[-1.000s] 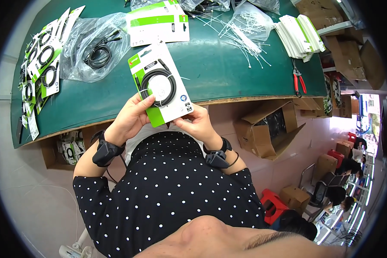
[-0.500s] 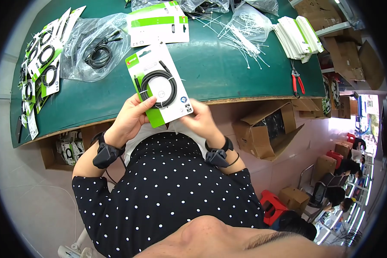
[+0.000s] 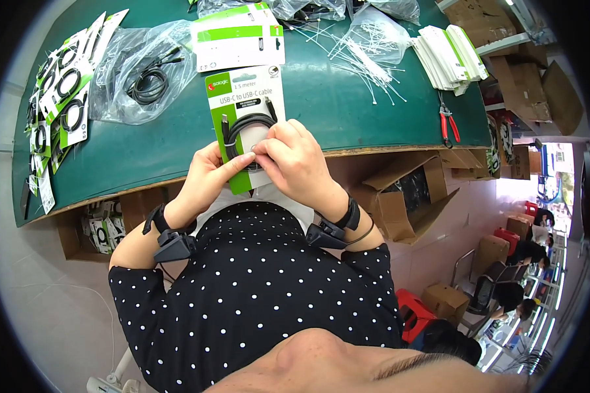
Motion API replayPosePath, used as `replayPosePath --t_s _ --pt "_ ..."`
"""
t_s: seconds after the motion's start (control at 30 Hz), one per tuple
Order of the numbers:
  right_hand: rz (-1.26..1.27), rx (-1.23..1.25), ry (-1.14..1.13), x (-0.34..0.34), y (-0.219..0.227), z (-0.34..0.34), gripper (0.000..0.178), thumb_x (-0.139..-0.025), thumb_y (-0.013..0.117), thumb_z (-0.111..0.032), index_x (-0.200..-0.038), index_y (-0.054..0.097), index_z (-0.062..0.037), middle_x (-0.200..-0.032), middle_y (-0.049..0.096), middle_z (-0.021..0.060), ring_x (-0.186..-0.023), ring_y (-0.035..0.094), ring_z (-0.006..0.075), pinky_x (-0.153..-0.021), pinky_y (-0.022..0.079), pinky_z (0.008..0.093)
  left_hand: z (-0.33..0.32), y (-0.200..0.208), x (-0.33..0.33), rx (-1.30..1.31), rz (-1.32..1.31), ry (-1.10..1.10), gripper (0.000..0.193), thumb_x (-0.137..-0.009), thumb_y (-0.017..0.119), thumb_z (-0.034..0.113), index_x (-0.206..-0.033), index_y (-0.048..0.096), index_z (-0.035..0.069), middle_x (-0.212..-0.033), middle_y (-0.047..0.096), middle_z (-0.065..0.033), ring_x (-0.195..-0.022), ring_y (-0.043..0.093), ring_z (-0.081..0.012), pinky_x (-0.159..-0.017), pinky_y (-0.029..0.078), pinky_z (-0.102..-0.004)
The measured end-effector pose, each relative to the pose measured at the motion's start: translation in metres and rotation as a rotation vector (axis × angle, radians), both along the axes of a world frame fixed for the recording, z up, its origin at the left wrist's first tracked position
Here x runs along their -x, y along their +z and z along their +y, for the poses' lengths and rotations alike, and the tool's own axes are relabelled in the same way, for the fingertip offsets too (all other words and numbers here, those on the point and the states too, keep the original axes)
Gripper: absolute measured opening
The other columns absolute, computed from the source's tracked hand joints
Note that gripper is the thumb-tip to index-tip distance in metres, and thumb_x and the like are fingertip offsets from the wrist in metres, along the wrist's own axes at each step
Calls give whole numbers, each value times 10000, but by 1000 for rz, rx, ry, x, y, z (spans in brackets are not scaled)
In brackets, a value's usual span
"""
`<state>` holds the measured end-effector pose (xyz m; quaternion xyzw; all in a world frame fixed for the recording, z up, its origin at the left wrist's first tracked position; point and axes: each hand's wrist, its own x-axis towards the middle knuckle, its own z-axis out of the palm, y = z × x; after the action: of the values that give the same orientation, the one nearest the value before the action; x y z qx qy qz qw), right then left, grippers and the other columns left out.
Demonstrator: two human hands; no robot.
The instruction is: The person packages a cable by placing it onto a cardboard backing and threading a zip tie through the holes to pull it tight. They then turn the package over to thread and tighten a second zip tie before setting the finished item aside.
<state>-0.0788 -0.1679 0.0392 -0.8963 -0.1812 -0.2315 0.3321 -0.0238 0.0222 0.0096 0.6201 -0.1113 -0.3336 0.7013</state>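
Note:
A white and green packaging card [image 3: 217, 103] stands nearly upright in front of me at the table's edge. On its front is a coiled black cable [image 3: 249, 120], a plug at each end, bound to it with a thin white tie. My left hand [image 3: 206, 180] grips the card by its lower left side, its thumb pressing across the front. Over the lower right of the coil, my right hand [image 3: 295, 160] is closed in a pinch, its fingertips meeting the left thumb. Whatever lies between those fingertips is too small and hidden to make out.
Carded cables [image 3: 69, 85] are heaped at left beside a clear bag [image 3: 111, 98] with a loose cable. Flat cards [image 3: 236, 49], white cable ties [image 3: 370, 65], a card stack [image 3: 439, 59] and red-handled pliers [image 3: 449, 124] lie farther along. An open carton [image 3: 400, 203] sits below the table edge.
The card has turned from a leftward tilt to nearly upright. My right hand has moved from the card's lower right edge onto the front of the coil, meeting the left thumb.

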Motion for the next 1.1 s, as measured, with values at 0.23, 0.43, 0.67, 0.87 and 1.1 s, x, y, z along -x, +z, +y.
replayPosePath --t_s 0.23,0.43,0.67,0.87,1.1 --pt "-26 -104 30 -3 1 -6 113 -754 714 -22 -834 634 -25 -851 542 91 -761 538 237 -659 454 320 0 5 -4 80 163 23 244 -918 661 169 -1096 603 12 -966 675 -63 -800 654 -121 -673 571 -302" --pt "-19 -334 162 4 17 -14 105 -813 676 26 -900 627 -5 -886 567 79 -789 582 171 -595 473 249 -1 6 -3 60 196 33 236 -920 660 161 -1093 609 10 -978 676 -63 -819 650 -116 -686 567 -306" --pt "862 -1089 362 17 7 -31 173 -922 587 -92 -1041 610 32 -1080 610 124 -929 632 181 -662 537 256 2 21 -2 -219 -856 83 204 -837 689 69 -1031 666 10 -957 686 -127 -829 669 -229 -717 546 -316" --pt "986 -1752 479 31 -16 -19 333 -960 561 -180 -1211 550 39 -1171 636 123 -945 671 165 -687 566 247 1 36 -4 -258 -1589 9 278 -735 679 47 -1012 680 19 -981 677 -134 -865 671 -278 -729 547 -324" --pt "1017 -1597 410 27 -34 -1 446 -919 623 -161 -1302 512 38 -1156 652 135 -1020 655 175 -783 558 262 11 32 -6 -339 -1739 -39 279 -748 650 77 -1021 679 29 -1045 671 -120 -933 669 -260 -733 547 -318"
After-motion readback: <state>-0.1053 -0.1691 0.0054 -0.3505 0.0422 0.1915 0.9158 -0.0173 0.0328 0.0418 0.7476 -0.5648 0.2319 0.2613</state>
